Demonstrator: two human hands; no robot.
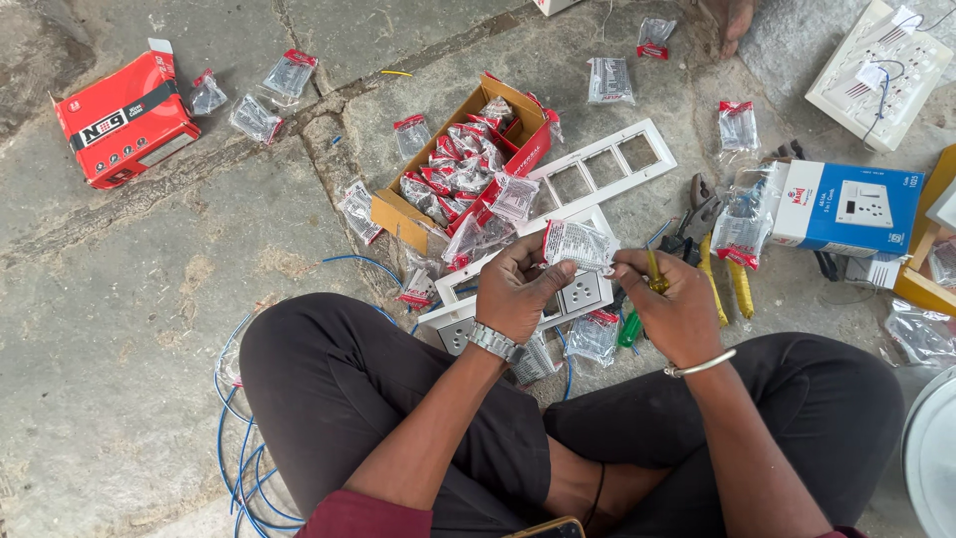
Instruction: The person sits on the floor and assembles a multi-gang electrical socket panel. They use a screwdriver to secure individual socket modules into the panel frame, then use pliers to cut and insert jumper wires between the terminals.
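Note:
I sit cross-legged on a stone floor. My left hand [516, 289] and my right hand [672, 304] together grip a small clear plastic packet with a red header [578, 244], holding it above a white switch plate [468, 324] with a socket in it. My right hand also clasps a screwdriver with a yellow and green handle [637, 309]. A metal watch is on my left wrist and a bangle on my right.
An open cardboard box [398, 211] full of similar packets stands just ahead. A white empty frame [657, 159], pliers [702, 214], a white and blue socket box [846, 209], a red box [119, 120], scattered packets and blue wire [239, 468] lie around.

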